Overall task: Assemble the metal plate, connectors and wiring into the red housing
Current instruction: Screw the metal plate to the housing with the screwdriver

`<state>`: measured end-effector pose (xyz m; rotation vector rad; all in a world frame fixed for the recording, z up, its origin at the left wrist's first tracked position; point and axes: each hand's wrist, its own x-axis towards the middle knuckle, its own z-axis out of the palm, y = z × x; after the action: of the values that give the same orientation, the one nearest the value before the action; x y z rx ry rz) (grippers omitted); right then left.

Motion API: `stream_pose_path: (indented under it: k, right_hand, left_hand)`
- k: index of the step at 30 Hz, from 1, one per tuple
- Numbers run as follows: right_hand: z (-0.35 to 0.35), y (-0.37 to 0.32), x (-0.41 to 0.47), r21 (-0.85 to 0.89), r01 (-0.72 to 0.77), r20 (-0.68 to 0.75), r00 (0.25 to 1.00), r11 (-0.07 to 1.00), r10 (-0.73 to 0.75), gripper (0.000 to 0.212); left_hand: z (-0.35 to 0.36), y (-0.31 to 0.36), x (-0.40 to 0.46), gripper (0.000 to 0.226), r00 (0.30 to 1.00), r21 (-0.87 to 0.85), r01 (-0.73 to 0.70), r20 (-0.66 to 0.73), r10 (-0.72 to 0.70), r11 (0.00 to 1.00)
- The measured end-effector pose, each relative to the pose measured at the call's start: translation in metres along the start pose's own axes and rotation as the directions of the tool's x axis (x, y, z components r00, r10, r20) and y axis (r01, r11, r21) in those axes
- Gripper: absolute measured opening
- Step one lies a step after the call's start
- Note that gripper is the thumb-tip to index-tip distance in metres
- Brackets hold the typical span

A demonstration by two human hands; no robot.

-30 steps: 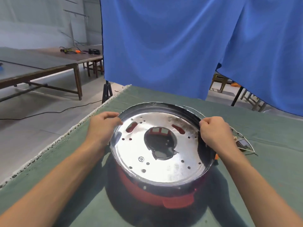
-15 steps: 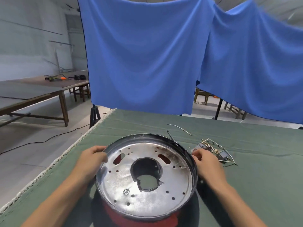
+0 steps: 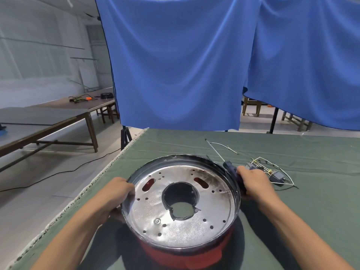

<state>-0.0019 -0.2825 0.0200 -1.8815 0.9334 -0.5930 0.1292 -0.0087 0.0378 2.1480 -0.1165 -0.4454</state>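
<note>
1. Green cloth-covered table (image 3: 292, 221) in a workshop, blue curtain (image 3: 185, 65) hung behind it, long wooden bench (image 3: 48, 121) off to the far left.
2. Red housing (image 3: 187, 256) sits near centre on the cloth. Metal plate (image 3: 155, 207) lies in its top: shiny, perforated, big centre hole with cloth visible through it.
3. Left hand (image 3: 115, 193) grips the rim on the left, fingers curled over the edge, thumb side low on the wall.
4. Right hand (image 3: 253, 184) is at the right rim, fingers curled around a dark-handled tool, looks like a screwdriver (image 3: 228, 166), shaft pointing far. Can't tell whether the hand also presses on the rim.
5. Wiring with connectors (image 3: 268, 170) lies loose on the cloth just right of the right hand, not in the housing yet. A separate bent wire (image 3: 224, 146) lies further back.
6. Judgement: plate is being seated or steadied; connectors and wiring still to go in.
7. Risks:
   - Plate cocked in the housing, so screw holes won't line up. Cause: uneven pressure from the two hands.
   - Tool tip snagging the wiring as it swings over. Cause: the harness lies right next to the working hand.
   - Rim edge looks thin; a sliding grip could cut fingers.
   - Housing skating on the cloth under a sideways push.
</note>
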Motion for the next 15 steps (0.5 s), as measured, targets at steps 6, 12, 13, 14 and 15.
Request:
stream_pose_path:
  k: [6,12,13,14,15]
  right_hand:
    - [0.009,-0.014,-0.012,0.207,-0.062,0.144,0.989,0.976,0.032,0.057]
    - [0.025,-0.01,-0.021,0.189,-0.03,0.101,0.995,0.982,0.011,0.026]
    - [0.029,-0.009,-0.021,0.196,-0.03,0.069,0.997,0.98,0.017,0.023]
    - [0.033,-0.01,-0.023,0.204,-0.025,0.049,0.999,0.979,0.015,0.022]
    - [0.039,-0.012,-0.025,0.217,-0.018,0.049,0.999,0.976,0.008,0.021]
  left_hand:
    - [0.001,-0.006,0.002,0.009,1.0,-0.124,0.0,0.0,0.0,0.992]
    - [-0.011,-0.004,-0.002,0.03,0.994,-0.551,0.108,0.089,-0.07,0.828]
    - [-0.013,-0.003,-0.002,0.028,0.994,-0.561,0.104,0.086,-0.067,0.821]
    - [-0.016,-0.003,0.001,0.025,0.995,-0.568,0.096,0.071,-0.068,0.818]
    - [-0.02,-0.004,0.002,0.021,0.997,-0.569,0.081,0.043,-0.069,0.818]
